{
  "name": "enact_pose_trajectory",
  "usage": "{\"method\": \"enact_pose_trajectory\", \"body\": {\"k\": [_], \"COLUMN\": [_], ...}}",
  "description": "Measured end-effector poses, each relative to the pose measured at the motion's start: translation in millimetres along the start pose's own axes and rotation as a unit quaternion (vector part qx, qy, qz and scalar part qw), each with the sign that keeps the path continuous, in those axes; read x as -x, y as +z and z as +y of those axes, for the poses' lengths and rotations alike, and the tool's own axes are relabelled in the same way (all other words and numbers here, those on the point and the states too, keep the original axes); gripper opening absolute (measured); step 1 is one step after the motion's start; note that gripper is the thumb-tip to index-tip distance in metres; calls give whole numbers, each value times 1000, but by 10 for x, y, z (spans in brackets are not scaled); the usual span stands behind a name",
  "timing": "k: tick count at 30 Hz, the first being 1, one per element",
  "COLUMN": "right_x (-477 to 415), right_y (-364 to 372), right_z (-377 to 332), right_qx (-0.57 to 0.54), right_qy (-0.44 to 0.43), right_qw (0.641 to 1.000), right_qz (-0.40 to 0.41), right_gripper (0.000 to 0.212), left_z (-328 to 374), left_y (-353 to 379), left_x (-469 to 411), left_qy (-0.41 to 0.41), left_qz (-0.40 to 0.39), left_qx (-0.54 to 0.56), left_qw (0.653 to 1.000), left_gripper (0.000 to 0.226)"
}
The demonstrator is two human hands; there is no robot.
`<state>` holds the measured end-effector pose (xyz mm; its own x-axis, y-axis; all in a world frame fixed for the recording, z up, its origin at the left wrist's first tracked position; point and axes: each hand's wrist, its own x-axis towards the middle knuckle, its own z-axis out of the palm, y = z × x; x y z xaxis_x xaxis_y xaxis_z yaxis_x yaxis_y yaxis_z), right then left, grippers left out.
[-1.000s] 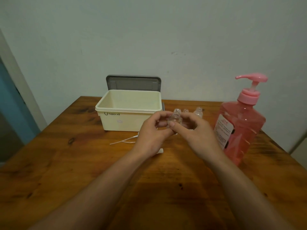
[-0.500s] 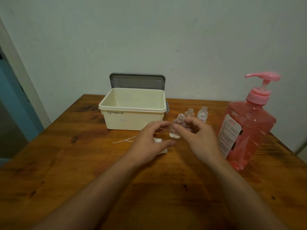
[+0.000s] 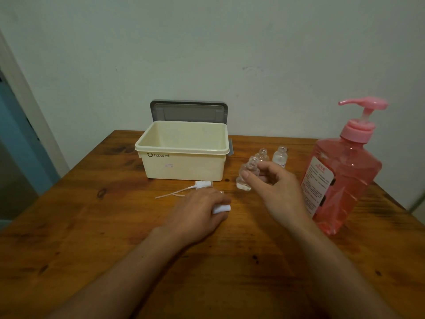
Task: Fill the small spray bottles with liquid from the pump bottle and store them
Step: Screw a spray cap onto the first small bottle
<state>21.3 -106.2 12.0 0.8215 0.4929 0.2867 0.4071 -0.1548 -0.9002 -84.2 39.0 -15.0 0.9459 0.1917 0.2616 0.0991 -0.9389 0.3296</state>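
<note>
Lowered since a moment ago onto the table (image 3: 92, 226), left hand (image 3: 197, 210) seemingly closed over a white cap (image 3: 221, 208), right hand (image 3: 273, 189) pinching an uncapped small bottle (image 3: 247, 173).

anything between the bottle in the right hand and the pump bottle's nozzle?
Nothing visible. The right hand holds the open small bottle left of the pump bottle; the gap between them is bare table. The two other small bottles stand further back, off that line.

Glossy wooden table (image 3: 92, 226); seemingly clear-plastic small bottle (image 3: 247, 173).
</note>
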Motion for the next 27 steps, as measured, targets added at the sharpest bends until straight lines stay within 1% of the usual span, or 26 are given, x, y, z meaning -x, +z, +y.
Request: {"method": "enact_pose_trajectory", "body": {"k": [5,8,10,12,16,20,23,25,27], "right_x": [8,16,19,26,38,46,72,87,103], "right_y": [-24,-28,-26,-24,-19,8,33,60,93], "right_z": [5,14,24,29,36,59,68,63,63], "right_qx": [-1,3,7,11,9,15,35,49,59], "right_qy": [3,6,8,7,7,11,9,8,4], "right_qw": [1000,1000,1000,1000,1000,1000,999,998,997], "right_qz": [-4,-9,-9,-11,-17,-23,-31,-38,-40], "right_gripper": [23,24,23,21,18,22,24,23,25], "left_z": [-4,-16,-1,20,68,136,214,266,299], "left_y": [38,55,33,-4,-154,-371,-484,-528,-564], "left_x": [0,-14,-33,-64,-151,-251,-293,-318,-345], "left_qy": [-12,-11,-30,-58,-98,-98,-108,-110,-110], "left_qz": [-1,19,38,79,175,242,279,291,295], "left_qx": [28,50,94,164,304,384,473,534,578], "left_qw": [1000,999,994,982,931,886,829,786,753], "left_gripper": [31,29,29,29,29,28,29,28,25]}}
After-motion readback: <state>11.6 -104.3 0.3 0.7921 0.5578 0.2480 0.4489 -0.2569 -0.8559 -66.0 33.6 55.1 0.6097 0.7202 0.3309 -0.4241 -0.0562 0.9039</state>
